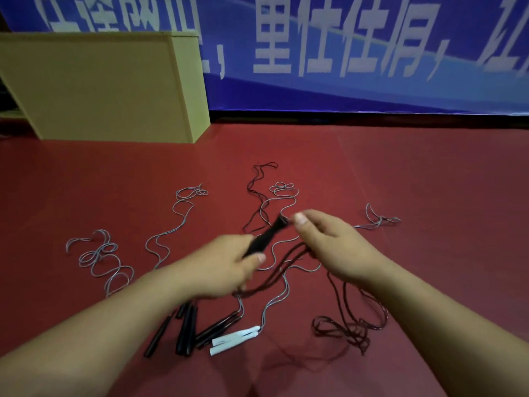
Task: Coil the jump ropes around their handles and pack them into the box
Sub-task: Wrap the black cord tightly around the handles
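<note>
1. Nearest the camera, two bare forearms reach forward over a red floor mat (415,167).
2. Just beyond the left forearm, several black handles (186,328) lie bunched on the mat, and a pair of white handles (234,338) lies just to their right, with grey cord running up from them.
3. To the right, under the right forearm, a dark maroon cord (349,325) is heaped in loose loops on the mat.
4. The left hand (226,265) has its fingers curled round the lower end of a black jump-rope handle (264,237), which tilts up and to the right above the mat.
5. The right hand (329,242) sits beside the handle's top end, thumb and fingers pinched together on dark cord strands that hang down from it; the picture is blurred here, so I cannot tell the exact hold.
6. Farther out, grey ropes (106,259) lie in loose squiggles left, centre and right, and one thin dark rope (257,181) runs away from the hands.
7. At the far left stands a cardboard box (100,87), well apart from the ropes.
8. Behind it all hangs a blue banner (343,53) with large white characters.
</note>
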Motion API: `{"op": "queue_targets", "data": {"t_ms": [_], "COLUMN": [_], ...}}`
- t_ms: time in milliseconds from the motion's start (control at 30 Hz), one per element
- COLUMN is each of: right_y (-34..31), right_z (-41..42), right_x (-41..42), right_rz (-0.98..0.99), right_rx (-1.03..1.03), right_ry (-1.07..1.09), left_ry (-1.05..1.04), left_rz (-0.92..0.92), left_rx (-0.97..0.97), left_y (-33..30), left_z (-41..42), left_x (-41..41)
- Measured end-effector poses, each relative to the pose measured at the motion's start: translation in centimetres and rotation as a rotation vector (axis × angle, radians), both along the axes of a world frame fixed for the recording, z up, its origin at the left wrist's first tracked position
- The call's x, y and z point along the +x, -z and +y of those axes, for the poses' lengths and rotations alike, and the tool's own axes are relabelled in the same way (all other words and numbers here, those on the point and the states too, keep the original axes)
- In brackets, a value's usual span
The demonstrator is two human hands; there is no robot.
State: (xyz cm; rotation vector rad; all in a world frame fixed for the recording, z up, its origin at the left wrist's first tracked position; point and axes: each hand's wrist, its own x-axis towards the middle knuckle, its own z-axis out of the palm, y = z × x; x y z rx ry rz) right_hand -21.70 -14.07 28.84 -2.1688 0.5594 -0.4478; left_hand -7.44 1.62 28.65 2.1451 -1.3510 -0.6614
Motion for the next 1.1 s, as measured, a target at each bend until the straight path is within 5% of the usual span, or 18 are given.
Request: {"op": "queue_targets", "data": {"t_ms": [167,333,500,700,1000,1100], "right_y": [-1.2,-1.5,-1.2,-0.1,0.4,-0.4], "right_z": [2.1,3.0,2.5,2.8,2.4,1.2], "right_x": [-0.1,0.0,0.3,1.0,1.6,0.8], "right_rz": [-0.038,-0.065,-0.094,-0.083,-0.064,0.019], "right_rx": [-0.021,-0.081,0.009,0.159,0.392,0.508], "right_ry": [-0.078,-0.048,0.032,0.044,-0.013,-0.098], "left_ry": [0.118,0.154,0.058,0.007,-0.061,-0.173], "left_rz": [0.313,0.331,0.178,-0.212,0.343,0.376], "left_rx": [0.020,0.043,-0.142,-0.171,-0.015,-0.018], "left_y": [-1.3,-2.2,-2.3,-1.1,-0.8,-1.0], "left_z": [1.0,1.5,1.3,1.5,3.8,3.9], "left_x": [-1.3,-1.4,-0.2,0.4,1.4,2.1]}}
